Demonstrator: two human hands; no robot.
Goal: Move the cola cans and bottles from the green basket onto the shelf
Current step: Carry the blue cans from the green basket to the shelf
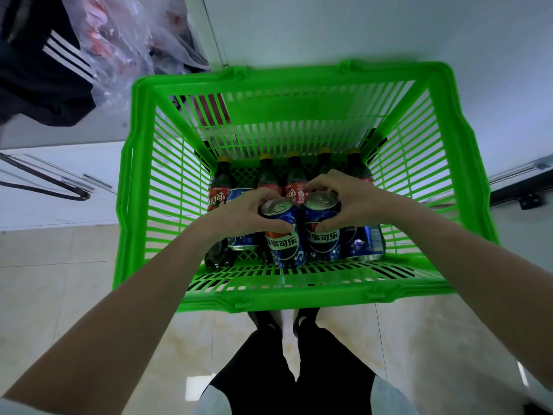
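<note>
Stock in hand: two blue cans, one per hand, both inside the basket [140, 187] and not yet clear of its rim. The left hand [239, 212] has its grip curled round the left can [284, 232]; the right hand [347, 202] has its grip curled round the right can [321, 226]. The cans stand upright, side by side, nearly touching.

Stock left in basket: a row of five bottles [294, 178] with yellow caps, just beyond both grips; another blue can [242, 217] lying under the left grip; more blue cans [363, 242] lying below the right grip. A dark bottle may lie at the near left corner; unclear.

Progress, as judged: early to middle. The basket holds much stock, and no shelf with placed goods is in view, so the count already moved cannot be told.

Labels: held cans read 百事可乐 (Pepsi) on a black band, with a red, white and blue emblem. Bottle labels are red with white characters, partly legible as 可口可乐 (Coca-Cola).
</note>
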